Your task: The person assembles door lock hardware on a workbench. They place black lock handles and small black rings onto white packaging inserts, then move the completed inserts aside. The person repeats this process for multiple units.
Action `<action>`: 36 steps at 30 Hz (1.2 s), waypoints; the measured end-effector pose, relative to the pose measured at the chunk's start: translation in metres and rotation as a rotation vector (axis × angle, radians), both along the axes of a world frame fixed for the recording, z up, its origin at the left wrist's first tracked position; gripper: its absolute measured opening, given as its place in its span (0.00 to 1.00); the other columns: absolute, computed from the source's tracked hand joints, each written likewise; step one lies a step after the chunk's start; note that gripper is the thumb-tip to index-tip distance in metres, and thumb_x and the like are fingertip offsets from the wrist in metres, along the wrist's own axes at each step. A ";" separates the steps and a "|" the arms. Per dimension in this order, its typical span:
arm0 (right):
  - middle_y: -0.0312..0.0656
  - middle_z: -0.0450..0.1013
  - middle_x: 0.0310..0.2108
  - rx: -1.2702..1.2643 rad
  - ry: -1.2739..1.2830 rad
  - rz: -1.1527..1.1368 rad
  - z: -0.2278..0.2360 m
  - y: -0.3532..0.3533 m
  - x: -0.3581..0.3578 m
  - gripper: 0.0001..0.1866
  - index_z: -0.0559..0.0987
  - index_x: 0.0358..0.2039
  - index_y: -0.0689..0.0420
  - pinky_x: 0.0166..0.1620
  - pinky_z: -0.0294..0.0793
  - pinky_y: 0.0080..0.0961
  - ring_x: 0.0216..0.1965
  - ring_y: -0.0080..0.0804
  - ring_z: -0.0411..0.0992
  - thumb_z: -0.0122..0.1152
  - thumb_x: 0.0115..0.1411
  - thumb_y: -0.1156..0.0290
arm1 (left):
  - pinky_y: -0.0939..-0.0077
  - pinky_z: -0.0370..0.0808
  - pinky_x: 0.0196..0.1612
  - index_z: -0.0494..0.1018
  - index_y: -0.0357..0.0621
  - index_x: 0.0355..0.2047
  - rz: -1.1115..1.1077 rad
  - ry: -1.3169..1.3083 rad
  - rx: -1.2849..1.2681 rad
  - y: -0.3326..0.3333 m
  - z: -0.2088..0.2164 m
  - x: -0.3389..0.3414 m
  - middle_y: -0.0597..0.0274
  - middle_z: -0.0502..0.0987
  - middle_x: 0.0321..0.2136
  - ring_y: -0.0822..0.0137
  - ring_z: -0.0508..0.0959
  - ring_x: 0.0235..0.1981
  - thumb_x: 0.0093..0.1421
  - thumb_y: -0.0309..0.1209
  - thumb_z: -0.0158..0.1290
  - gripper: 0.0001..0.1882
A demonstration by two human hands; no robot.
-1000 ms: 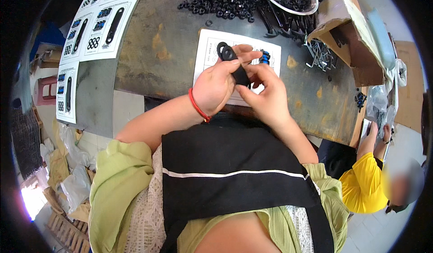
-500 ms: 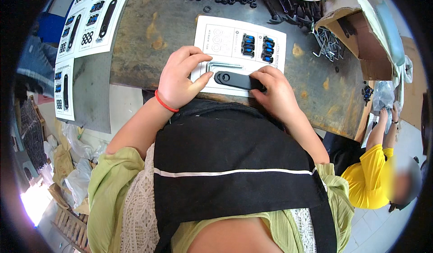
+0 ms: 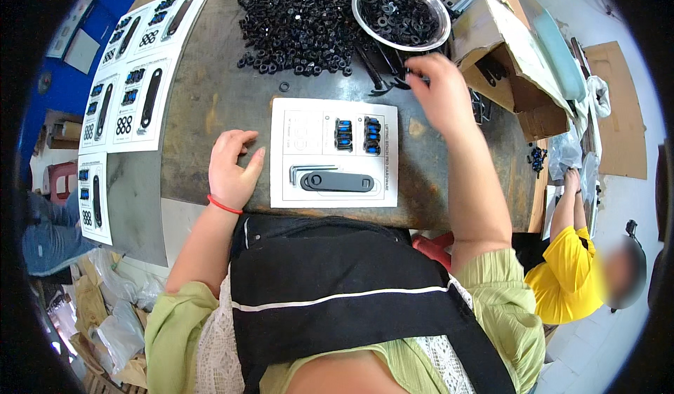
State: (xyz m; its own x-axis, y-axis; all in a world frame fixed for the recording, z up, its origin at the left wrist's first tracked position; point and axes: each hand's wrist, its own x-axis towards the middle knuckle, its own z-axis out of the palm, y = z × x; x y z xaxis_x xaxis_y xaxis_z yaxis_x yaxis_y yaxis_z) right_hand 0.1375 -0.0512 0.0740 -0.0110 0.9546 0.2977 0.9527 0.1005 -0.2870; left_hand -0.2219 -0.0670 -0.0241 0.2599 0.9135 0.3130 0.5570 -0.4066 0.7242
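Note:
A white printed card [image 3: 281, 194] lies on the metal table in front of me. On its lower half rest a flat black slotted bar [image 3: 340, 182] and L-shaped hex keys [image 3: 309, 167]. Two packed groups of black bolts with blue bands, the left bolts [image 3: 343, 135] and the right bolts [image 3: 372, 136], sit on its upper half. Beside the card's left edge is my left hand [image 3: 235, 166], fingers curved and apart, holding nothing. My right hand [image 3: 444, 93] reaches over the black tools [image 3: 379, 78] past the card's upper right corner, thumb and fingers apart, nothing visible between them.
Many black nuts [image 3: 295, 29] are heaped at the back, beside a metal bowl [image 3: 446, 25] of black washers. A torn cardboard box [image 3: 519, 78] stands right. More filled cards [image 3: 144, 88] lie at left. A person in a yellow top [image 3: 565, 278] works at far right.
My right hand has let go of the black bar and moved up and right to the black tools. My left hand has drawn away leftward from the card. The view has shifted.

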 end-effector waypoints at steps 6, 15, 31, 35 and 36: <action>0.50 0.79 0.37 -0.275 -0.163 -0.125 -0.006 0.108 0.024 0.11 0.84 0.35 0.57 0.46 0.77 0.41 0.42 0.48 0.77 0.65 0.52 0.65 | 0.70 0.73 0.40 0.77 0.41 0.38 0.015 0.016 0.004 0.005 0.003 0.004 0.57 0.75 0.35 0.61 0.75 0.32 0.50 0.26 0.61 0.13; 0.53 0.79 0.34 -0.335 -0.195 -0.054 -0.023 0.156 0.035 0.08 0.84 0.29 0.59 0.42 0.80 0.42 0.39 0.50 0.79 0.61 0.48 0.75 | 0.69 0.73 0.41 0.76 0.40 0.36 0.017 0.016 -0.041 0.018 0.009 0.017 0.56 0.76 0.35 0.59 0.75 0.34 0.49 0.23 0.60 0.12; 0.46 0.79 0.31 -0.047 0.628 0.003 0.044 0.073 -0.009 0.09 0.83 0.34 0.61 0.41 0.76 0.32 0.35 0.39 0.77 0.66 0.53 0.72 | 0.82 0.72 0.39 0.75 0.35 0.41 -0.049 -0.483 -0.325 0.036 0.036 0.036 0.62 0.74 0.38 0.74 0.74 0.36 0.58 0.19 0.55 0.10; 0.42 0.79 0.30 -0.230 0.989 0.097 0.020 0.033 -0.063 0.09 0.83 0.36 0.63 0.38 0.75 0.25 0.32 0.27 0.76 0.66 0.55 0.74 | 0.80 0.74 0.43 0.69 0.36 0.52 -0.195 -0.750 -0.635 0.048 0.065 0.077 0.57 0.76 0.42 0.72 0.76 0.41 0.59 0.19 0.55 0.20; 0.41 0.79 0.30 -0.260 1.040 0.092 0.016 0.024 -0.076 0.09 0.83 0.36 0.63 0.38 0.75 0.25 0.32 0.27 0.76 0.66 0.55 0.74 | 0.81 0.74 0.40 0.70 0.36 0.49 -0.242 -0.843 -0.672 0.049 0.069 0.087 0.59 0.77 0.38 0.73 0.77 0.38 0.60 0.21 0.57 0.16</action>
State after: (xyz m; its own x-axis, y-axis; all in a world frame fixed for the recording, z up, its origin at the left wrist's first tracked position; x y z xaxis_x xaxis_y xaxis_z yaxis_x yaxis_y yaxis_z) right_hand 0.0618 -0.0267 0.0899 0.0554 0.9984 -0.0092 0.2211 -0.0212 -0.9750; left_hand -0.1354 -0.0183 0.0453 0.3918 0.9176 -0.0669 -0.2606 0.1804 0.9484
